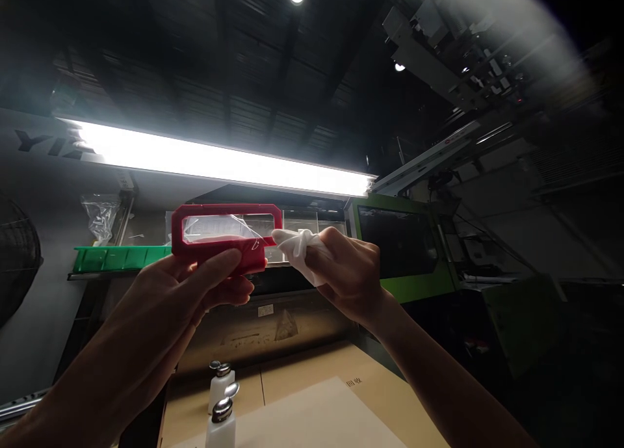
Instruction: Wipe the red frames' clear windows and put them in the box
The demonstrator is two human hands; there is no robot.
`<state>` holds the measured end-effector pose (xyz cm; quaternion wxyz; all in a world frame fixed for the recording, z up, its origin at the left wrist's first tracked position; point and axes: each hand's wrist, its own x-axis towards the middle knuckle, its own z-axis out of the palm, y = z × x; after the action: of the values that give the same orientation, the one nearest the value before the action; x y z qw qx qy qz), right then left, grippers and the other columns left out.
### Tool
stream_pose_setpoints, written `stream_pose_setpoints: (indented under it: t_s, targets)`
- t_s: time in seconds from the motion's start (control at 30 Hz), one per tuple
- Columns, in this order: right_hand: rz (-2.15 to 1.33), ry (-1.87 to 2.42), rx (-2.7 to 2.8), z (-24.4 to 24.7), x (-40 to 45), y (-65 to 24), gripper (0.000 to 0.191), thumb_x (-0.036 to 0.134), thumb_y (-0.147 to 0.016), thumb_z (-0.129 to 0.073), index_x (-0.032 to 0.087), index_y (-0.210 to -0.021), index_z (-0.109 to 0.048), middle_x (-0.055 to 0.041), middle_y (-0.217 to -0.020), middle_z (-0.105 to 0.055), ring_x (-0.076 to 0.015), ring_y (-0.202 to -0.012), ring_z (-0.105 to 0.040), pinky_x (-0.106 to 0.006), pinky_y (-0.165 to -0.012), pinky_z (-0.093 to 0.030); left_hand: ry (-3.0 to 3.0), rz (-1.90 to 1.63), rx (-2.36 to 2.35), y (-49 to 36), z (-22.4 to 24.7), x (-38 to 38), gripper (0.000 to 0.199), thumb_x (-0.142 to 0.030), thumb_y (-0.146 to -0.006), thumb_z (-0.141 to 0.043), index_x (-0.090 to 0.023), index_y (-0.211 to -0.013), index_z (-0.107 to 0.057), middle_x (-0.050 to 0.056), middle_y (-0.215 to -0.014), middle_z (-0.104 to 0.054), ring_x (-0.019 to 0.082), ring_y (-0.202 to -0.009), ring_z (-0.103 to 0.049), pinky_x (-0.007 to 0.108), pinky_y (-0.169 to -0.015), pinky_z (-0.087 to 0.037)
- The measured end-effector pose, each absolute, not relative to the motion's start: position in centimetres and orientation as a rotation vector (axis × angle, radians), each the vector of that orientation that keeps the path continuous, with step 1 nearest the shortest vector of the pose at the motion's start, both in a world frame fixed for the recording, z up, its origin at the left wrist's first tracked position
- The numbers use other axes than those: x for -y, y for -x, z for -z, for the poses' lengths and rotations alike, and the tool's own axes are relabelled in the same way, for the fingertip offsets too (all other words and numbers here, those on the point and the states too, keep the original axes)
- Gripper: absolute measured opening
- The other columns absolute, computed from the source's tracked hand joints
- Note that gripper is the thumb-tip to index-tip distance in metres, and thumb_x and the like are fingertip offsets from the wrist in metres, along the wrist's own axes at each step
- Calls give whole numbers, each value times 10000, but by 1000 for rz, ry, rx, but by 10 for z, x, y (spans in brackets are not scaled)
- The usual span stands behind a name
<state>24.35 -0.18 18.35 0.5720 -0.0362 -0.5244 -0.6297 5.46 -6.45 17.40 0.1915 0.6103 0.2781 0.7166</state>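
I have the red frame (205, 248) up in front of me, below the bright tube lamp (219, 165). My left hand (190, 292) is closed around its lower edge, thumb on the near face. My right hand (348, 269) is bunched tight around a white cloth (299, 246), its tip at the frame's right end. Below, two white bottles (221, 430) with metal tops stand on the table (287, 383).

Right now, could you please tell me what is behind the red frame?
Pale material, too unclear to name, shows through the red frame; what the frame and left hand cover is hidden.
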Motion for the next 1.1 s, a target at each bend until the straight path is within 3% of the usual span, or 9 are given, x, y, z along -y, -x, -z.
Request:
stream_pose_setpoints:
  t_s: [0.37,0.7,0.97,1.1]
  targets:
    - [1442,49,1251,-183,1,-241,194,209,-910,-548,222,-763,-674,49,-586,-390,-53,-490,-300,-195,-425,-251,-1697,-2023,-793,-52,-175,60,387,-470,-540,-791,-250,-856,-749,4,-735,-739,134,-575,-668,166,-525,-558]
    - [1437,81,1302,-184,-2,-240,184,197,-904,-547,248,-785,-678,48,-595,-394,-57,-492,-308,-198,-429,-262,-1711,-1986,-797,-47,-170,60,331,-451,-576,-792,-269,-848,-740,-5,-834,-756,130,-642,-676,149,-569,-555]
    - [1401,62,1326,-185,-5,-241,131,179,-874,-589,231,-814,-693,42,-605,-415,-58,-499,-324,-200,-432,-269,-1687,-1956,-755,-51,-172,60,322,-432,-586,-803,-254,-845,-736,-26,-750,-740,112,-621,-660,126,-550,-542]
    - [1385,48,1371,-183,-7,-243,192,184,-902,-534,240,-814,-695,38,-612,-418,-58,-502,-336,-203,-434,-260,-1682,-1942,-778,-49,-171,58,335,-438,-597,-799,-245,-862,-732,-20,-738,-738,111,-626,-663,120,-555,-540]
